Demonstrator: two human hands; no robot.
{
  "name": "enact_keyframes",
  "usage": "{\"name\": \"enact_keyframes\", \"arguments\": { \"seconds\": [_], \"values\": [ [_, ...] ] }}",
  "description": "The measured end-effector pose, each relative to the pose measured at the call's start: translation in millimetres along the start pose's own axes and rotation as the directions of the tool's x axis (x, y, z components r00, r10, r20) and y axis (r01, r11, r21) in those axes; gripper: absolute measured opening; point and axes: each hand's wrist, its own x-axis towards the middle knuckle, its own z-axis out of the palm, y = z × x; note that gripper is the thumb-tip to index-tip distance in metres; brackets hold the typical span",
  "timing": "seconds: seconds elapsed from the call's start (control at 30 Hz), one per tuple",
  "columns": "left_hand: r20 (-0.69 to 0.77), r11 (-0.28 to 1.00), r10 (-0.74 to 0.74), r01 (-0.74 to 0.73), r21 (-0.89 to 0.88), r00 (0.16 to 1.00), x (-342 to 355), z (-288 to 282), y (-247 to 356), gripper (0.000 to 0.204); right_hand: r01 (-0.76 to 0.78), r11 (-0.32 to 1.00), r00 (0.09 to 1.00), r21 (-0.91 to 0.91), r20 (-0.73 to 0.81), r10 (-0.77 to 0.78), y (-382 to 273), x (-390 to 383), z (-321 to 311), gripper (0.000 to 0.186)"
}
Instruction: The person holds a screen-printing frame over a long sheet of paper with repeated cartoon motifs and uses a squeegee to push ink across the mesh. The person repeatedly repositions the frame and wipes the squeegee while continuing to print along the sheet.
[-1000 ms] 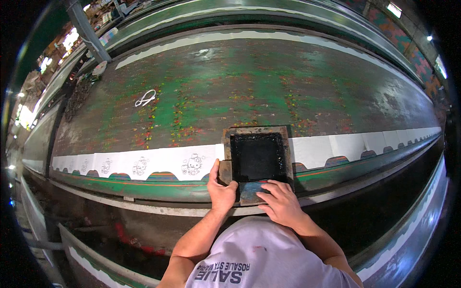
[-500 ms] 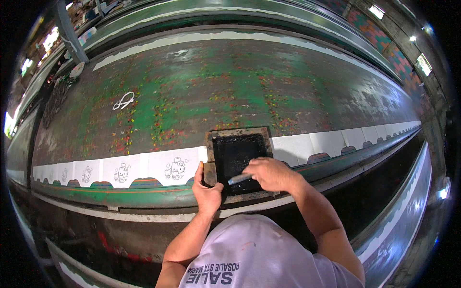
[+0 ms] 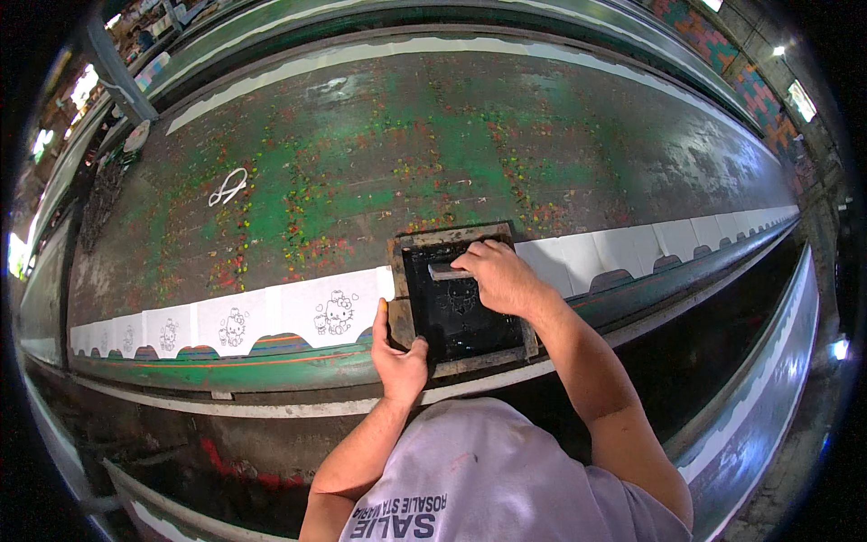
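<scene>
A screen-printing frame [image 3: 456, 237] with a wooden rim and black-inked mesh lies over the strip of white pieces at the table's near edge. My left hand [image 3: 399, 366] grips its left rim, thumb on the inner side and index finger along the outer side. A flat squeegee [image 3: 447, 272] is in my right hand [image 3: 499, 280], fingers closed round it, resting on the mesh near the far rim. Below the squeegee, a faint cartoon outline shows in the mesh. To the left, white pieces [image 3: 293, 307] carry black line drawings of cartoon figures.
The long table [image 3: 361, 194] is stained green and brown, with red and yellow specks. A white looped strap [image 3: 228, 187] lies on it at left. Unprinted white pieces [image 3: 623, 253] run along the near edge to the right. A grey post [image 3: 117, 68] stands far left.
My right hand has pushed the squeegee from the near part of the mesh to the far part, baring the outline behind it. My left hand keeps its grip on the rim.
</scene>
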Motion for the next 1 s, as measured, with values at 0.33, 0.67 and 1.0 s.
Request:
{"name": "enact_keyframes", "arguments": {
  "seconds": [0.33,0.67,1.0],
  "values": [
    [0.032,0.994,-0.046,0.048,-0.094,0.998,2.0,-2.3,-3.3,0.094,0.107,0.991,0.994,-0.08,0.04,-0.104,-61.4,-86.2,20.8,0.046],
    [0.01,0.999,-0.041,0.041,-0.013,0.999,3.7,-0.2,4.1,0.096,0.094,0.976,0.994,0.194,-0.066,-0.083,-71.5,-135.0,23.8,0.04],
    [-0.058,0.991,0.135,-0.134,0.024,0.989,-22.3,60.1,6.1,0.096,-0.079,0.809,0.778,0.583,-0.471,0.415,6.8,-212.5,34.6,0.035]
  ]
}}
